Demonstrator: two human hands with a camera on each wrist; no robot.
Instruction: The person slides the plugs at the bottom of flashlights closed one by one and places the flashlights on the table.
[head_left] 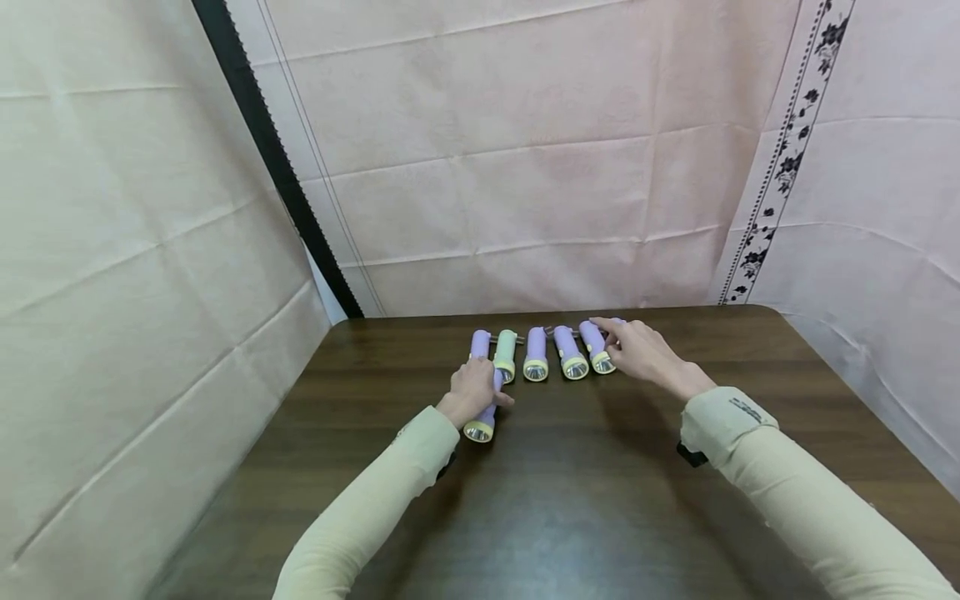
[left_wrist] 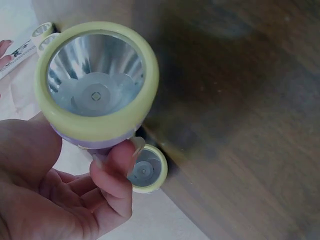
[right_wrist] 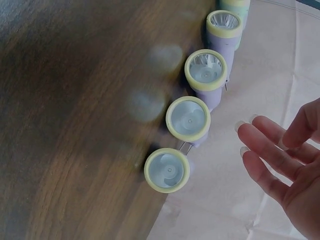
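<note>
With twelve o'clock at the far edge of the brown table [head_left: 562,517], the left hand [head_left: 469,393] lies at ten, its thumb and fingers closed around a purple flashlight [head_left: 484,417] just behind its pale yellow head, the lens facing roughly seven o'clock. Beyond it a row of flashlights runs along the far edge: a purple one [head_left: 480,342] at eleven, partly covered by the left hand, then a mint-green one [head_left: 506,350] just beside it, a purple one [head_left: 536,350] at twelve, and two more purple ones [head_left: 570,352] [head_left: 592,340] on toward half past twelve. A last purple one [right_wrist: 167,170], mostly hidden from the head view, sits near one o'clock; the right wrist view shows a thin metal loop [right_wrist: 185,146] between it and its neighbour. The right hand [head_left: 647,354] is over that end of the row, at one o'clock, fingers loosely bent, spread and gripping nothing; whether a fingertip touches a flashlight I cannot tell. Pale sleeves [head_left: 375,500] cover both forearms. Light cloth [head_left: 495,200] hangs behind, with a black stripe [head_left: 277,158] at eleven and a floral band [head_left: 783,167] at one.
</note>
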